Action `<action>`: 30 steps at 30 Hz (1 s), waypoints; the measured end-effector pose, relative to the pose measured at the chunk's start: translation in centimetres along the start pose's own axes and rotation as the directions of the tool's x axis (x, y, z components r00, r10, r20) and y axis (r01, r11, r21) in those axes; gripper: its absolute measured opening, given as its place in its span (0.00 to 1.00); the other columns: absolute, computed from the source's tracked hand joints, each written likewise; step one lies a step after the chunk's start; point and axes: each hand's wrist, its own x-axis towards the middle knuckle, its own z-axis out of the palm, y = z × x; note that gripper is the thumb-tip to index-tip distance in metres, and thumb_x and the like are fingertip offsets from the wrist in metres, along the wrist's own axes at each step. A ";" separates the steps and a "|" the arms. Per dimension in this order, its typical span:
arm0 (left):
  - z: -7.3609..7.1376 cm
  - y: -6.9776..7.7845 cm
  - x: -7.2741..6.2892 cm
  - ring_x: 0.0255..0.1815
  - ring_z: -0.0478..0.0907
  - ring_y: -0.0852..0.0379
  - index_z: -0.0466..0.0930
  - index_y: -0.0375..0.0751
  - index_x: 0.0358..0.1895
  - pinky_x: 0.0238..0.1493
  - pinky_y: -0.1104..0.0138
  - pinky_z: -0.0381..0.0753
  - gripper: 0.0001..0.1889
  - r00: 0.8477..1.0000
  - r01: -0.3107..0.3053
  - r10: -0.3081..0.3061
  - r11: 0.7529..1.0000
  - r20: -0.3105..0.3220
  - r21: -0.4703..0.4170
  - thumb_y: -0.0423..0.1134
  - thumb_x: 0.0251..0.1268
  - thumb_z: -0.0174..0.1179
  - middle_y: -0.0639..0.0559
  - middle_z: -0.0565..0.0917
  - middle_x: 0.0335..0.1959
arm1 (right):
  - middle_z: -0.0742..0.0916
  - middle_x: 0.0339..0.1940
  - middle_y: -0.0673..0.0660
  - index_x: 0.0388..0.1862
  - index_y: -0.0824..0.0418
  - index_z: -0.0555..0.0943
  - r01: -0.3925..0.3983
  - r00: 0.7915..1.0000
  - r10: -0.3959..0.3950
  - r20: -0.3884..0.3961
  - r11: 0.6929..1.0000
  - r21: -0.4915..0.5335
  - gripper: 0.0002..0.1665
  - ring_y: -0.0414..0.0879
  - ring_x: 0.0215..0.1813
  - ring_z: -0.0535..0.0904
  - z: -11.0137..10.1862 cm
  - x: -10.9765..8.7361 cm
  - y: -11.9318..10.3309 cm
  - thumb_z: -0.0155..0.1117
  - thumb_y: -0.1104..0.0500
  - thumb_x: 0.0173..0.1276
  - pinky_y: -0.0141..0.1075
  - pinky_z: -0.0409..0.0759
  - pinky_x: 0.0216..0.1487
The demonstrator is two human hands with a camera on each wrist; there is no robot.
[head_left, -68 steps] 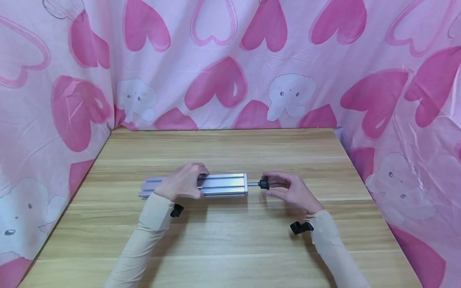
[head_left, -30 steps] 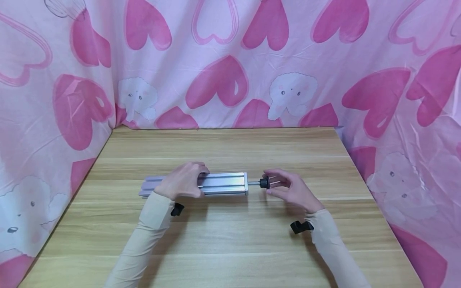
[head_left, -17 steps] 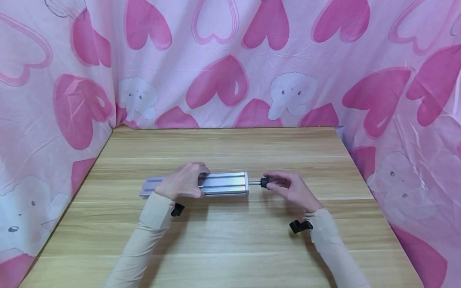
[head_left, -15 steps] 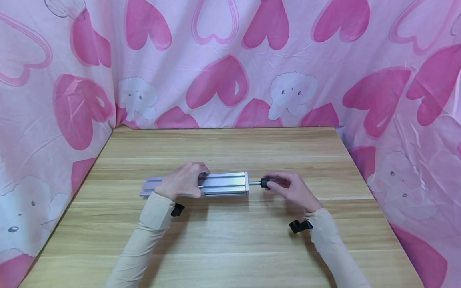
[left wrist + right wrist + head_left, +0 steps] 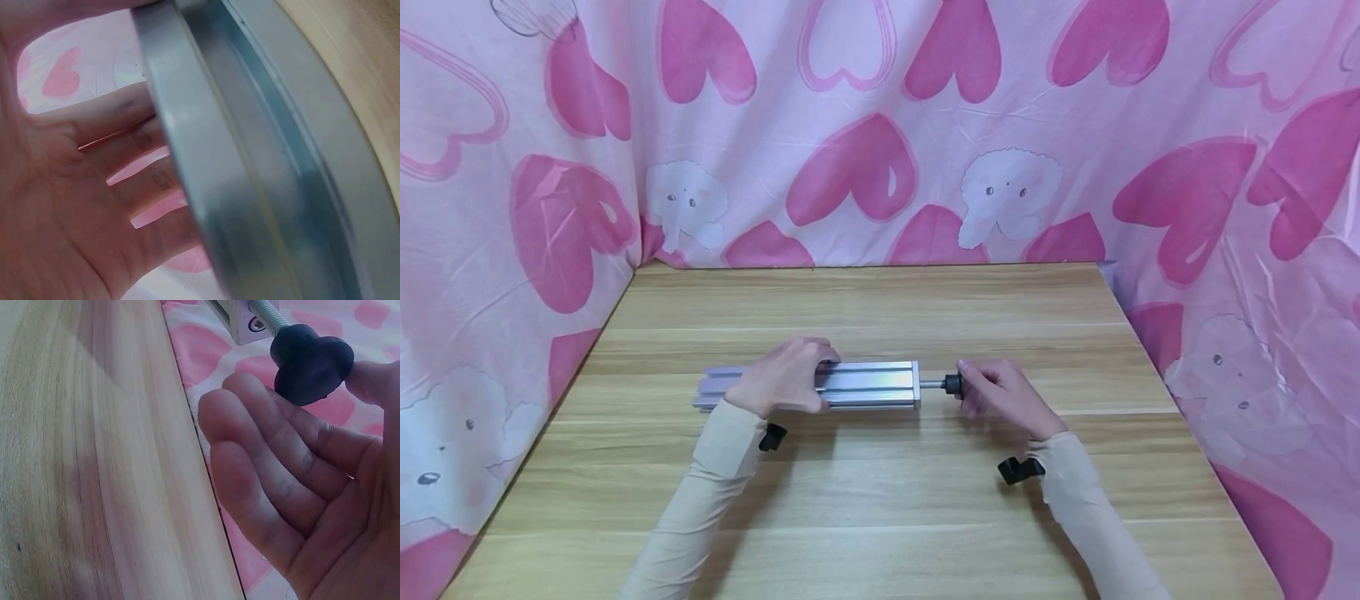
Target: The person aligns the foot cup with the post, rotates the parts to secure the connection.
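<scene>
In the head view a silver aluminium profile (image 5: 872, 383) lies left to right, its left part behind my left hand (image 5: 782, 375). That hand grips the profile across its width, thumb on the near side, fingers over the far side. The left wrist view shows the grooved profile (image 5: 187, 125) close to my palm. From the profile's right end a levelling foot (image 5: 952, 384) sticks out, with a black round base on a threaded rod (image 5: 931, 384). My right hand (image 5: 1003, 396) pinches the base's rim between thumb and index finger. In the right wrist view its other fingers (image 5: 250, 481) hang loosely curled below the foot.
The wood-grain table (image 5: 880, 500) carries the profile near its middle. Pink cloth (image 5: 850, 167) with hearts hangs along the back and both sides. A black wrist mount (image 5: 1021, 471) sits at the right cuff, another black mount (image 5: 772, 437) at the left.
My right thumb has swung upward over the foot's rim, and the other fingers have come round below it. Profile and foot have shifted very slightly right. My left hand keeps its grip.
</scene>
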 end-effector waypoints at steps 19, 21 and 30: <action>0.4 -0.4 0.0 0.33 0.75 0.58 0.86 0.36 0.41 0.39 0.64 0.79 0.22 1.000 0.013 -0.013 1.000 -0.007 -0.015 0.39 0.33 0.71 0.51 0.84 0.36 | 0.85 0.62 0.60 0.65 0.55 0.79 0.213 0.977 -0.211 -0.031 0.975 0.057 0.32 0.48 0.56 0.85 -0.5 -0.8 0.2 0.75 0.62 0.61 0.44 0.80 0.61; 0.4 -0.4 0.0 0.33 0.74 0.59 0.86 0.36 0.41 0.39 0.64 0.79 0.23 1.000 0.011 -0.011 1.000 -0.002 -0.013 0.39 0.33 0.70 0.51 0.84 0.36 | 0.86 0.60 0.59 0.64 0.55 0.80 0.217 0.976 -0.215 -0.035 0.974 0.061 0.31 0.48 0.55 0.86 -0.5 -0.7 0.2 0.75 0.64 0.61 0.44 0.80 0.61; 0.2 -0.2 0.1 0.33 0.74 0.58 0.86 0.36 0.42 0.39 0.64 0.78 0.24 1.000 0.008 -0.008 1.000 -0.003 -0.012 0.38 0.32 0.70 0.50 0.84 0.36 | 0.89 0.53 0.54 0.63 0.55 0.81 0.157 0.987 -0.156 -0.043 0.987 0.018 0.25 0.45 0.47 0.87 -0.6 -0.7 0.3 0.70 0.53 0.67 0.34 0.84 0.50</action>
